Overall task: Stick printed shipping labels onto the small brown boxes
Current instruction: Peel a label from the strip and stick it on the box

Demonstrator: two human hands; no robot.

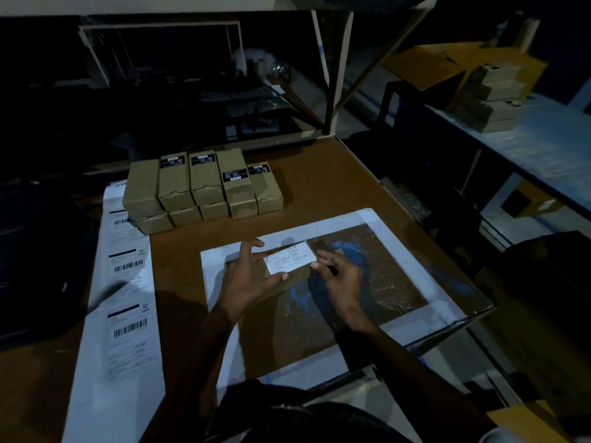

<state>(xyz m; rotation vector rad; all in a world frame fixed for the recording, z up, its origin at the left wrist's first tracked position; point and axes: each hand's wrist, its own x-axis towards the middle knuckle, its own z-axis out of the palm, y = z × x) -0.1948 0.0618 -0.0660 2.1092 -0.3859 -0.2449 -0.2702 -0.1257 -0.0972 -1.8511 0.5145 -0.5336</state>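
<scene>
a small brown box [289,280] sits mid-worktop [319,187] on a scuffed mat [383,282], a white label [291,259] lying on its top. the left hand [248,276] grips the box with curled fingers; the right hand [339,273] pinches the label's right edge. stacked boxes [201,190] stand behind, and a label strip [128,298] lies to the left.

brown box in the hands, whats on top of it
A white printed label lies on the brown box, held by the left hand and right hand. The left hand hides the box's left end.
</scene>
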